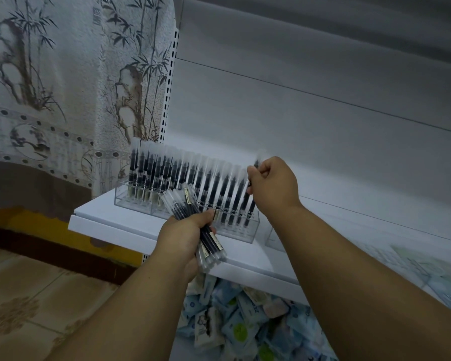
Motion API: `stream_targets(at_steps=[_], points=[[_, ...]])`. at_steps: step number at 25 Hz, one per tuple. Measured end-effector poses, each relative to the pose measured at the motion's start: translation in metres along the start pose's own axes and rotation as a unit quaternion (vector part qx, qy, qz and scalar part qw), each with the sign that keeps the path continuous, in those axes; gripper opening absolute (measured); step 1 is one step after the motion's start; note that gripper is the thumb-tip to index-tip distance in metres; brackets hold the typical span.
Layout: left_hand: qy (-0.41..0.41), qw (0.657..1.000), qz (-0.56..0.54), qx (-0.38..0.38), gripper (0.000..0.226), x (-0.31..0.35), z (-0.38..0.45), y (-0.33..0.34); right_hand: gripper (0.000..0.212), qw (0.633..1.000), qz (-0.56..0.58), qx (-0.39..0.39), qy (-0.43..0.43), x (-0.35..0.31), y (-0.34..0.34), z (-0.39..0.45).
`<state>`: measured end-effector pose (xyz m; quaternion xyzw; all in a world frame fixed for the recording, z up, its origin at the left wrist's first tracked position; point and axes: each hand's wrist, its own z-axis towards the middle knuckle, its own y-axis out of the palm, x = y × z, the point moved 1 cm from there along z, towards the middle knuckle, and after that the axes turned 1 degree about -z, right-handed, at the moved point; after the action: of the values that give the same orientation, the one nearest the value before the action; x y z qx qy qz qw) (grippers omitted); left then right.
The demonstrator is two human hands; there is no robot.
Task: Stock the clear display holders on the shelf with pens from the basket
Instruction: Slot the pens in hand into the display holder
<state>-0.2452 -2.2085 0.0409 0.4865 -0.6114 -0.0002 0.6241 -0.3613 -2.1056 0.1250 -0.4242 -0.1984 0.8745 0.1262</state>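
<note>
Here, left hand clamped a bundle of slim frosted-cap pens. Right hand pinched one pen over the clear, boxy acrylic holder on the smooth white shelf.

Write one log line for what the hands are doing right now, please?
left hand: holds pen bundle | right hand: pinches one pen at right end of clear holder | shelf: holder nearly full

The pens are black with frosted white caps, standing in clear holders on a white shelf with a pale grey back panel. The curtain is off-white, printed with grey-brown bamboo and rocks. The floor tiles are tan with a brown motif. The packets below are light blue, white and green.
</note>
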Motion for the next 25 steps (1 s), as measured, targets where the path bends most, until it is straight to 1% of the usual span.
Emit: stream_targets(at_steps=[2, 4, 7, 9, 12, 14, 16, 18, 20, 22, 23, 25], points=[[0.004, 1.0, 0.002, 0.002, 0.013, 0.001, 0.0, 0.001, 0.028, 0.998, -0.053, -0.028, 0.004, -0.001, -0.001, 0.001], [0.01, 1.0, 0.004, 0.004, 0.013, 0.001, 0.001, 0.002, 0.037, 0.989, -0.125, -0.071, 0.039, 0.0, 0.001, -0.001], [0.011, 1.0, 0.01, 0.003, 0.014, 0.002, 0.001, 0.002, 0.045, 0.978, -0.167, -0.09, 0.087, -0.001, 0.002, -0.002], [0.009, 1.0, 0.024, 0.005, 0.015, 0.004, 0.0, 0.003, 0.046, 0.973, -0.179, -0.111, 0.092, -0.005, 0.0, 0.001], [0.013, 0.998, 0.052, 0.011, 0.019, 0.008, -0.006, 0.007, 0.039, 0.954, -0.228, -0.175, 0.086, -0.009, -0.002, 0.0], [0.016, 0.998, 0.067, 0.009, 0.02, 0.011, -0.01, 0.008, 0.039, 0.948, -0.241, -0.186, 0.097, -0.012, -0.003, -0.005], [0.023, 0.997, 0.08, 0.005, 0.021, 0.013, -0.014, 0.007, 0.039, 0.958, -0.217, -0.162, 0.088, -0.018, -0.004, -0.013], [0.03, 0.996, 0.087, -0.006, 0.024, 0.015, -0.018, 0.007, 0.037, 0.976, -0.142, -0.155, 0.064, -0.026, -0.006, -0.022], [0.042, 0.993, 0.107, -0.019, 0.027, 0.015, -0.023, 0.009, 0.036, 0.978, -0.029, -0.199, 0.061, -0.038, -0.011, -0.032], [0.06, 0.986, 0.153, -0.028, 0.027, 0.011, -0.028, 0.012, 0.041, 0.964, 0.036, -0.254, 0.064, -0.049, -0.017, -0.039], [0.067, 0.982, 0.175, -0.032, 0.026, 0.008, -0.031, 0.014, 0.04, 0.96, 0.035, -0.27, 0.061, -0.051, -0.018, -0.041], [0.07, 0.977, 0.198, -0.037, 0.028, -0.001, -0.038, 0.019, 0.035, 0.957, -0.005, -0.283, 0.061, -0.053, -0.021, -0.044]])
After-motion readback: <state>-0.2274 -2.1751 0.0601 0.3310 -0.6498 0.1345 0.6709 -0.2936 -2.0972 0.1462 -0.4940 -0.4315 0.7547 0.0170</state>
